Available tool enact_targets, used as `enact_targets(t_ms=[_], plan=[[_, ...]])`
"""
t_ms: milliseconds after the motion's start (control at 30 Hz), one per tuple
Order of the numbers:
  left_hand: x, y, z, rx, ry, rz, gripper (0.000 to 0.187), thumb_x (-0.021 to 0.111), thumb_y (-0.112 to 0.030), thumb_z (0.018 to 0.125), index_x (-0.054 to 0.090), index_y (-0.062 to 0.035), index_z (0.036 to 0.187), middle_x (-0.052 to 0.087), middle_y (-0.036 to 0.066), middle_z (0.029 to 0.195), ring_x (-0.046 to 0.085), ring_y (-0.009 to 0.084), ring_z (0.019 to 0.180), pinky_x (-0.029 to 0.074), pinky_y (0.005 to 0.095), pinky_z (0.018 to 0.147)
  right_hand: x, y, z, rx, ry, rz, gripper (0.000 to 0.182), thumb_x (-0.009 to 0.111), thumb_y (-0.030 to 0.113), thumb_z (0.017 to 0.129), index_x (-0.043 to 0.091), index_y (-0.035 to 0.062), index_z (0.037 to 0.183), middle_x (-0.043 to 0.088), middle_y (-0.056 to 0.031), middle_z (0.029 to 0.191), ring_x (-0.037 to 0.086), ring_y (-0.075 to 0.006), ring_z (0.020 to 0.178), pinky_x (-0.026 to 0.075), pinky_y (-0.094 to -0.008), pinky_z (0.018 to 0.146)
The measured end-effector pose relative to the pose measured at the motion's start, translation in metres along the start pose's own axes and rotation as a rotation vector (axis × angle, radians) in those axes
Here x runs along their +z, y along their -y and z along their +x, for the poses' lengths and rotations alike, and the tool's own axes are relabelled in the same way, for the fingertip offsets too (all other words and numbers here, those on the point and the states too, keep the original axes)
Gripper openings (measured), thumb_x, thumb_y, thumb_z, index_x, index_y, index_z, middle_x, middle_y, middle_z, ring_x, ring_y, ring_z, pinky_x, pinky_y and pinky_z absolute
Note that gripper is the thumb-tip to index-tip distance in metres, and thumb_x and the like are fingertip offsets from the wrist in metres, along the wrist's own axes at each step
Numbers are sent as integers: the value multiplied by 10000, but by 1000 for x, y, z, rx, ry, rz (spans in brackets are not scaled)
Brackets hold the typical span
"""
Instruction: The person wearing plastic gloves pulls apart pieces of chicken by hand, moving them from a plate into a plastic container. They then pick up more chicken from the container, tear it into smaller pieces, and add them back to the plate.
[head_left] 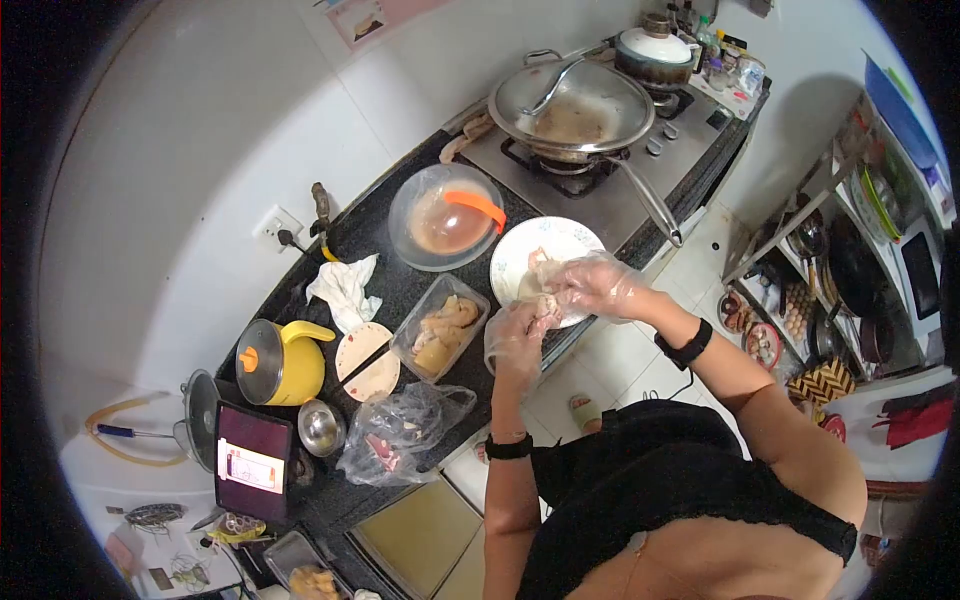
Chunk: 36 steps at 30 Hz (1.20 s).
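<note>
Both of my hands wear clear plastic gloves and meet over a white plate [517, 247] with a faint floral pattern. My left hand [513, 335] grips a pale piece of raw chicken [546, 307] from the near left side. My right hand [598, 287] closes on the same piece from the right. Some pinkish meat [539, 261] shows on the plate just beyond the fingers; the gloves hide part of it. Left of my hands, a clear plastic box [482, 304] holds more yellow-skinned chicken pieces [444, 335].
A lidded pan [570, 110] sits on the stove, its handle [650, 205] reaching past the counter edge. Nearby stand a bowl [405, 235] with an orange-handled tool, a small plate [365, 350] with chopsticks, a plastic bag [410, 430], a yellow pot [290, 360] and a tablet [252, 462].
</note>
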<state>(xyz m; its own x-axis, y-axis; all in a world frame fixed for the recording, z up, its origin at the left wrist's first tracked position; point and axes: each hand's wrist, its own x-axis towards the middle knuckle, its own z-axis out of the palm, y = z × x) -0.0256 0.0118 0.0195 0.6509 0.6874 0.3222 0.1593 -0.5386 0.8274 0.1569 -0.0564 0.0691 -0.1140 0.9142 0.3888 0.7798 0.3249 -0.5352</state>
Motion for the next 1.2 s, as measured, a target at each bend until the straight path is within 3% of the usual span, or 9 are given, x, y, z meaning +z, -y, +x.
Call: enact_targets(t_ms=[200, 400, 633, 733, 800, 900, 1033, 1133, 1200], plan=[[0, -11, 8, 184, -66, 180, 132, 550, -84, 695, 549, -25, 813, 538, 143, 788, 505, 326, 735, 388, 404, 656, -19, 22, 9, 201, 323, -40, 273, 574, 128, 713, 559, 61, 977, 576, -132, 754, 556, -301, 719, 442, -364, 669], [-1, -25, 9, 172, -80, 210, 127, 563, -97, 678, 541, -29, 783, 537, 147, 762, 500, 342, 734, 389, 412, 654, -12, 16, 10, 125, 194, -56, 231, 589, 140, 689, 556, 48, 898, 550, -138, 680, 544, -312, 658, 424, -388, 613], [3, -24, 13, 145, -102, 236, 116, 565, -85, 677, 536, -24, 772, 533, 146, 741, 501, 338, 728, 395, 401, 643, -17, 12, 18, 175, 281, 46, 225, 576, 161, 724, 587, 50, 919, 565, -173, 714, 559, -328, 686, 438, -364, 632], [14, -17, 10, 142, -179, 139, 91, 563, -65, 693, 532, -22, 768, 522, 126, 719, 511, 286, 693, 404, 367, 623, -8, 5, 11, 143, 113, 148, 224, 553, 168, 759, 595, 56, 949, 583, -177, 771, 566, -321, 709, 448, -351, 670], [21, -14, 4, -167, -140, -268, 93, 562, -64, 730, 550, -17, 810, 543, 98, 754, 527, 216, 693, 422, 322, 630, -8, 2, 9, 123, 91, 197, 245, 534, 154, 779, 591, 65, 1000, 599, -158, 830, 575, -283, 744, 450, -338, 710], [34, 10, 0, -157, -95, -659, 96, 507, 5, 797, 533, -5, 889, 551, 55, 892, 532, 126, 792, 461, 269, 728, -7, -4, 7, 166, 104, 359, 234, 520, 190, 806, 593, 36, 966, 602, -165, 839, 584, -273, 753, 453, -327, 704], [35, 16, 1, -89, -75, -520, 126, 499, 7, 798, 528, 3, 920, 557, 76, 918, 542, 146, 806, 465, 292, 754, -9, -10, 9, 246, 201, 257, 240, 514, 146, 799, 591, 59, 1009, 608, -128, 863, 572, -219, 790, 443, -310, 725], [35, 13, 4, -167, -132, -631, 134, 532, -73, 803, 563, -5, 915, 580, 72, 894, 557, 170, 803, 456, 294, 715, -5, -18, 10, 343, 113, 352, 185, 522, 155, 795, 619, 76, 931, 606, -113, 793, 572, -227, 723, 446, -298, 686], [30, 4, 5, -186, -9, -1119, 180, 508, -94, 828, 529, 7, 976, 576, 71, 922, 564, 167, 835, 473, 296, 738, 1, -31, 11, 357, 5, -30, 132, 542, 164, 779, 633, 93, 842, 599, -109, 726, 566, -250, 660, 447, -303, 640]])
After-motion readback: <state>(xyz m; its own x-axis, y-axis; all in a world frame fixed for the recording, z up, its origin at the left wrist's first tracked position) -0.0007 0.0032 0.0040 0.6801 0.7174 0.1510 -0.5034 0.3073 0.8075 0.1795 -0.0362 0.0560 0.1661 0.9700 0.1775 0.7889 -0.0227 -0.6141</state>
